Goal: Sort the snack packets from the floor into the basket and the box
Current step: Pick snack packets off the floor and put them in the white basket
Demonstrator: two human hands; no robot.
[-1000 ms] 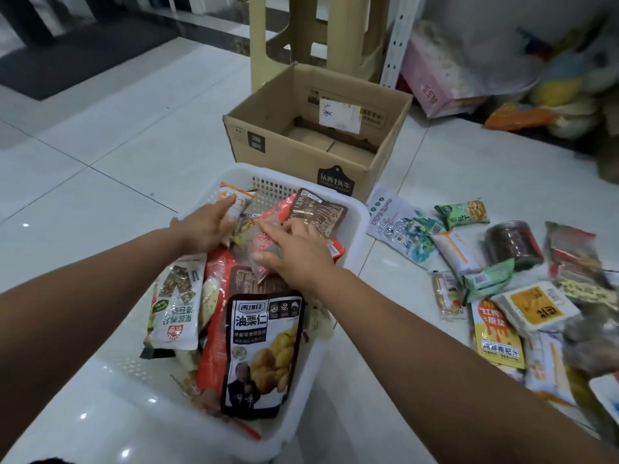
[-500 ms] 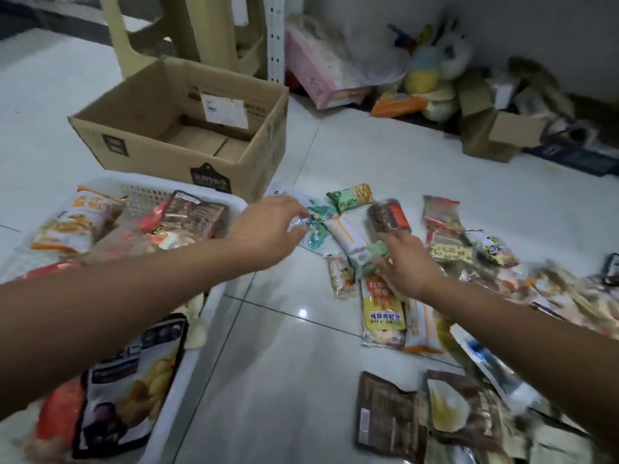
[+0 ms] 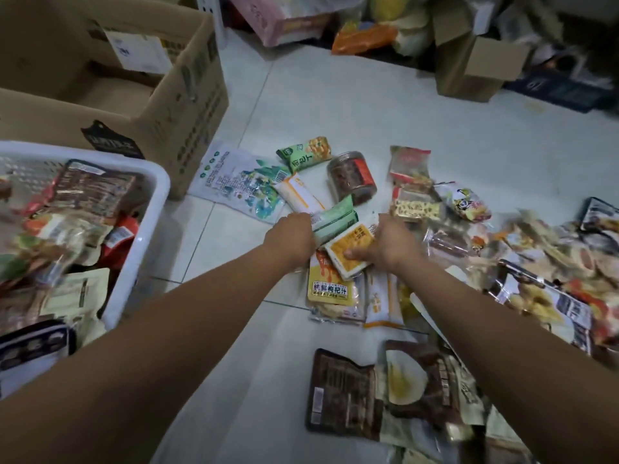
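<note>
- Your left hand point(image 3: 290, 236) grips a pale green foil packet point(image 3: 336, 218).
- Your right hand point(image 3: 392, 244) pinches a square yellow-and-white packet point(image 3: 352, 246) just beside it.
- A white plastic basket point(image 3: 152, 209) holding packets sits to your left, with a brown cardboard box point(image 3: 187, 105) behind it.

Head view, steeply down, close

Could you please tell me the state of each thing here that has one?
left hand, grips the pale green packet.
right hand, pinches the orange-and-white packet.
basket, holds many packets.
cardboard box, open, no packets visible inside.
jar, lying on its side.
</note>
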